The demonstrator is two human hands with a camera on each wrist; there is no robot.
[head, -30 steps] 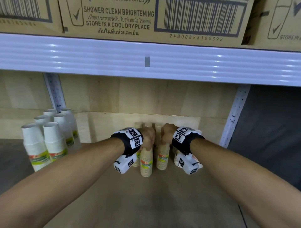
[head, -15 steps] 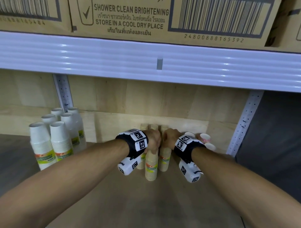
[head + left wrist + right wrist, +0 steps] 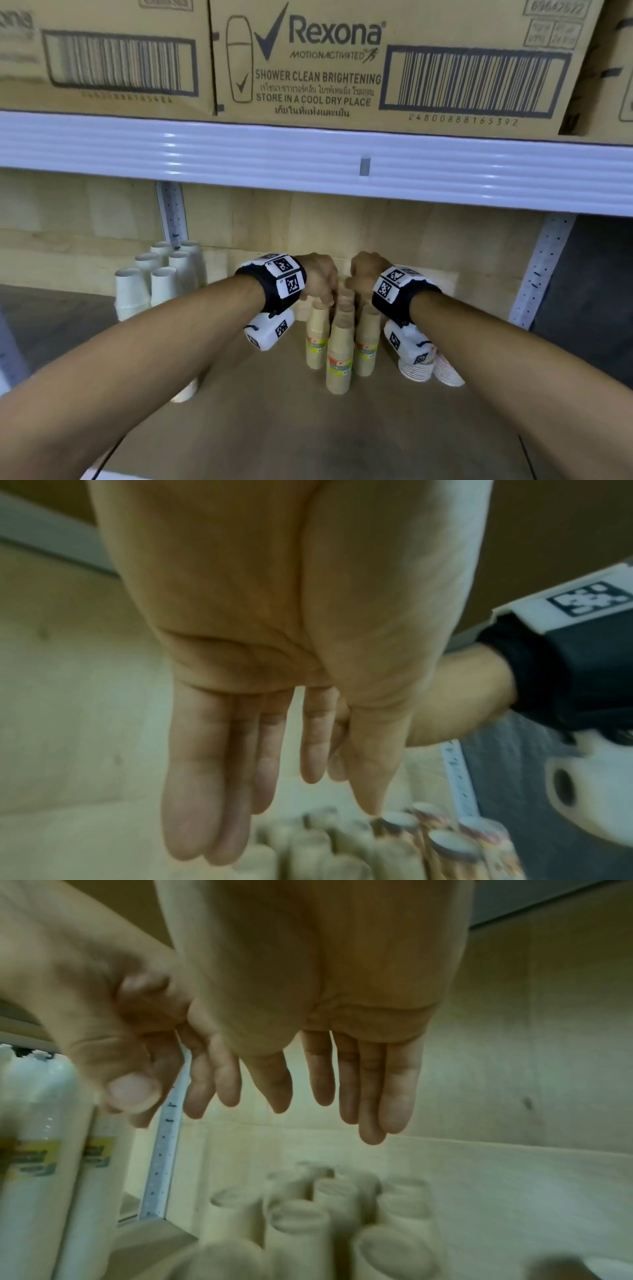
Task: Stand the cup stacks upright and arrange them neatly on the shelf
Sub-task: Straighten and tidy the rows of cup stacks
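Several brown paper cup stacks [image 3: 339, 353] stand upright, bunched together at the middle of the wooden shelf [image 3: 308, 431]. My left hand [image 3: 322, 291] and right hand [image 3: 359, 279] hover side by side just above their tops. In the left wrist view the left hand [image 3: 274, 791] hangs with straight fingers over the brown stacks [image 3: 308, 845] and holds nothing. The right wrist view shows the right hand [image 3: 325, 1096] the same way above the stacks [image 3: 308, 1218], fingers loose and empty.
White cup stacks [image 3: 150, 284] stand upright at the back left. Red-patterned white cup stacks [image 3: 431, 371] sit right of the brown ones, partly hidden by my right wrist. The white edge of the upper shelf [image 3: 308, 161] with cardboard boxes [image 3: 308, 61] hangs close overhead.
Both hands have come up off the tops of the brown stacks and their fingers now hang straight. The head view has tilted upward and shows more of the boxes.
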